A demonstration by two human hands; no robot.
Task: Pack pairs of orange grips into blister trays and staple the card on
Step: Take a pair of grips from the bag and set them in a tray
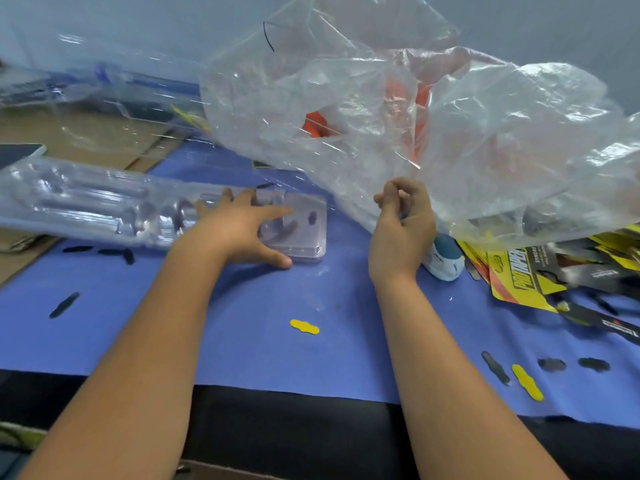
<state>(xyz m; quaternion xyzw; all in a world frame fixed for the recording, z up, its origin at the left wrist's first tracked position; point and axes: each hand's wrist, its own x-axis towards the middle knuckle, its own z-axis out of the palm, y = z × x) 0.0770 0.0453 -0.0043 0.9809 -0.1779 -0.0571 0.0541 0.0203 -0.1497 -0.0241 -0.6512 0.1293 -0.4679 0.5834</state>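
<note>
My left hand [242, 230] lies spread over the near end of a stack of clear blister trays [86, 202] that stretches away to the left on the blue mat [242, 334], thumb against the stack's front edge. My right hand [403, 216] pinches the lower edge of a large clear plastic bag [381, 109] and holds it up above the mat. Orange grips [316, 124] show dimly through the bag. Printed yellow and black cards [526, 275] lie in a loose pile at the right.
A white and teal stapler [445, 259] sits just right of my right wrist, partly under the bag. Small yellow [304, 327] and black [64, 304] punch-out scraps dot the mat. Brown cardboard [86, 133] and more clear plastic lie at the far left.
</note>
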